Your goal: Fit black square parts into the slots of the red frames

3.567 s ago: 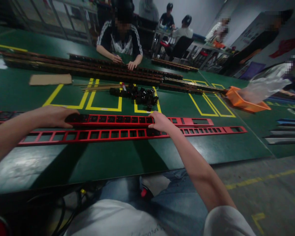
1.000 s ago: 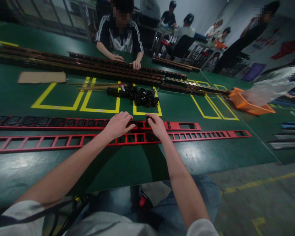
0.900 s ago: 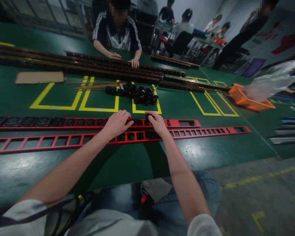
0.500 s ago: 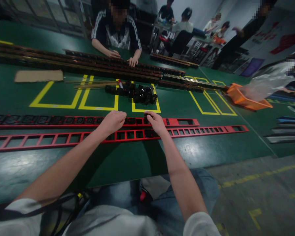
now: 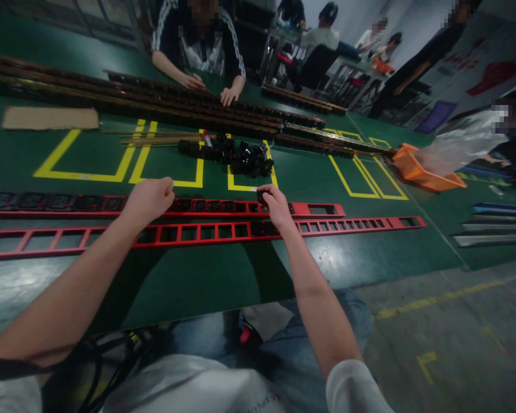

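Note:
Two long red slotted frames lie side by side in front of me. The back frame [image 5: 300, 210] has square black parts [image 5: 61, 202] seated in many of its slots. In the front frame [image 5: 348, 227], most slots visible are unfilled, though a black piece [image 5: 263, 229] sits near my right wrist. My left hand [image 5: 148, 201] is closed in a fist over the back frame; whatever its fingers hold is hidden. Pinched between my right thumb and fingers is a small black part [image 5: 262, 196], just above that frame. My right hand [image 5: 278, 207] hovers near its right end.
Beyond the frames lies a pile of black parts [image 5: 245, 158] beside thin sticks [image 5: 155, 139]. Cardboard [image 5: 49, 118], long dark rails [image 5: 163, 106] and an orange bin [image 5: 421, 169] are farther off. Opposite me, a co-worker's hands [image 5: 230, 94] rest by the rails.
My left hand has moved left along the back frame, uncovering several black parts. My right hand stays near the same slots with its black part. The view has shifted slightly.

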Tool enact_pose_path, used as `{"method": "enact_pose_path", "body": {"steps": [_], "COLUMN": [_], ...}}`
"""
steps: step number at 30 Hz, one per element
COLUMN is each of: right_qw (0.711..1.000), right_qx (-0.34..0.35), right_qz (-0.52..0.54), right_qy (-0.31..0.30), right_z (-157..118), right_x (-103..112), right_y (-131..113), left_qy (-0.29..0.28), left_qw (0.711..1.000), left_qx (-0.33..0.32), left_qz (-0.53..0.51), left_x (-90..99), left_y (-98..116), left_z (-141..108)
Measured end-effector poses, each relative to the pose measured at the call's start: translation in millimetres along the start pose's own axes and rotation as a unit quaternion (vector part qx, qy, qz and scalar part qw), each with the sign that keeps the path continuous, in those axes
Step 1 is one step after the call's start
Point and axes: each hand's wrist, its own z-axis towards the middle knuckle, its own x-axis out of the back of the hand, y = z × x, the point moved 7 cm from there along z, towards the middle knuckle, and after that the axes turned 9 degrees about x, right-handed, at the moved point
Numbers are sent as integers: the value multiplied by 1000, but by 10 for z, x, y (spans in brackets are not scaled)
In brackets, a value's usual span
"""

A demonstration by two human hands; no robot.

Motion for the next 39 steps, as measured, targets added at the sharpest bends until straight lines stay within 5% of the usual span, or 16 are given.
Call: {"method": "enact_pose_path", "body": {"steps": [7,13,23,39], "right_qw": [996,975,975,942], "right_qx": [69,161,108,124], "right_qz": [4,-124,-162,-217], "right_qy": [-55,-88,-106,-226], "right_z": [4,-28,-139,-64], "right_x": [-183,-152,-360,-467], "right_y": [-333,-529,-289,-391], "left_qy": [11,11,12,8], "left_qw": [1000,1000,1000,999], "left_qx": [1,-15,0,10], "left_qz": [-10,-19,-21,-31], "left_x": [18,4,-9,2], "left_y": [-29,-15,-42,-53], "left_z": [-7,-3,11,-4]}}
